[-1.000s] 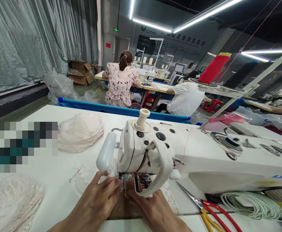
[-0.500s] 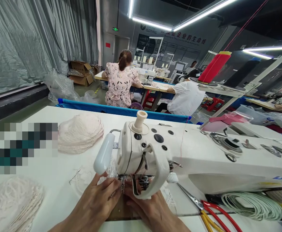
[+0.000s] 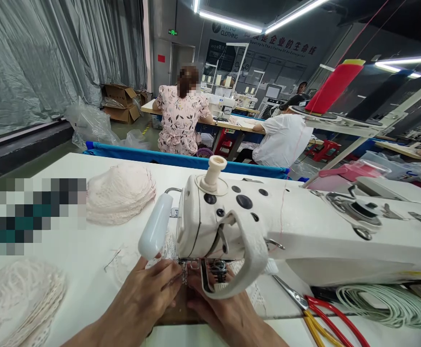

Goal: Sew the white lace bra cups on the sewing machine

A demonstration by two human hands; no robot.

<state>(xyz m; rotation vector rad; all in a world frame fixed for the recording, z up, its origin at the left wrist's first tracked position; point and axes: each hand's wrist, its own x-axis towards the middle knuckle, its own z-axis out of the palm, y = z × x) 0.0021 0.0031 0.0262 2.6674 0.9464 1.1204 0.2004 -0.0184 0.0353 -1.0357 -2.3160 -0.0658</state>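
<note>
A white sewing machine (image 3: pixel 225 217) stands before me, its needle end over a piece of white lace (image 3: pixel 169 249). My left hand (image 3: pixel 149 291) is beside the presser foot on the left, fingers bent and closed on the lace edge. My right hand (image 3: pixel 228 308) is on the other side of the foot, its fingertips at the lace and partly hidden behind the machine's curved white guard (image 3: pixel 256 260). More lace (image 3: pixel 256 296) shows to the right of that hand. A pale blue rounded handle (image 3: pixel 155 226) hangs just above my left fingers.
Stacks of lace pieces lie at the back (image 3: pixel 120 195) and front left (image 3: pixel 19 301). Right of the machine bed are scissors (image 3: pixel 315 308) with red and yellow handles and a coil of pale green cord (image 3: pixel 384 306). A red thread cone (image 3: pixel 336 86) stands above. Co-workers sit ahead.
The camera view has shifted slightly, so the machine appears a little further right. Both hands stay at the lace by the presser foot, with barely any visible movement.
</note>
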